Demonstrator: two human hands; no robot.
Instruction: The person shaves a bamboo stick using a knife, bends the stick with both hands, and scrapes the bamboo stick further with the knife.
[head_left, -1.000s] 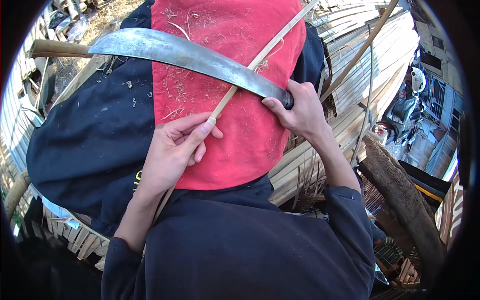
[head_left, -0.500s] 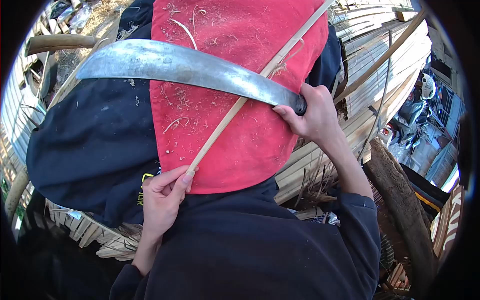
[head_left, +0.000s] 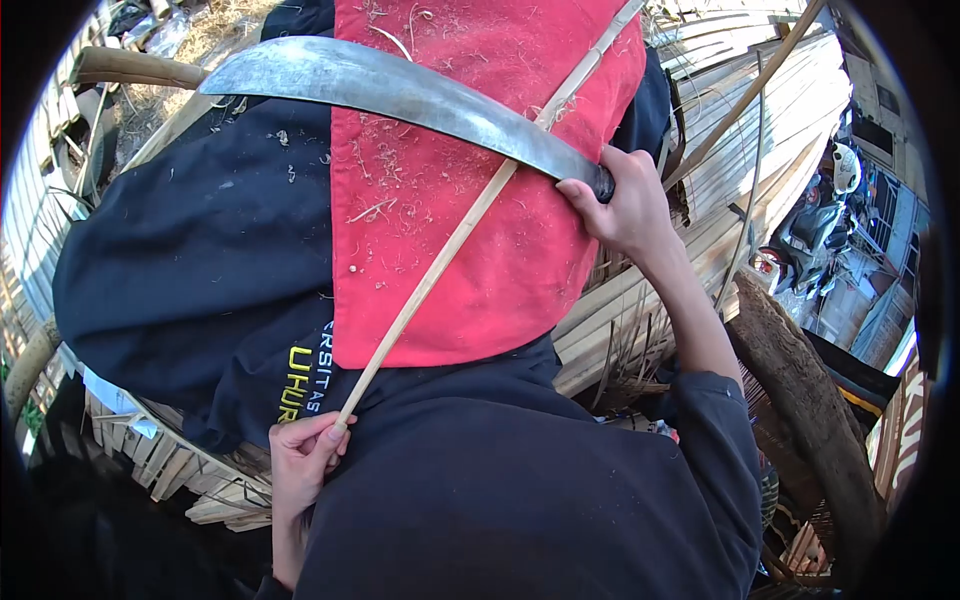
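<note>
My left hand [head_left: 305, 455] pinches the near end of a long, pale bamboo strip [head_left: 425, 285], low beside my dark shirt. The strip runs up and away to the right, passing under a broad curved machete blade [head_left: 370, 88]. My right hand [head_left: 632, 208] is closed around the machete at its right end; the handle is mostly hidden in the fist. The blade lies across the strip, its tip out to the left. Beneath both, a red cloth [head_left: 470, 300] covers my lap, dotted with thin curled shavings [head_left: 385, 165].
Stacked split bamboo slats [head_left: 760, 160] lie at the right, with a thin pole [head_left: 745, 95] slanting over them. A rough log [head_left: 805, 380] stands at lower right. A bamboo pole end [head_left: 135, 68] sticks out at upper left. A white helmet [head_left: 846, 168] shows at far right.
My left hand has drawn the strip down and toward me, so its near end is lower. The machete appears slightly higher and farther right in view, still held across the strip.
</note>
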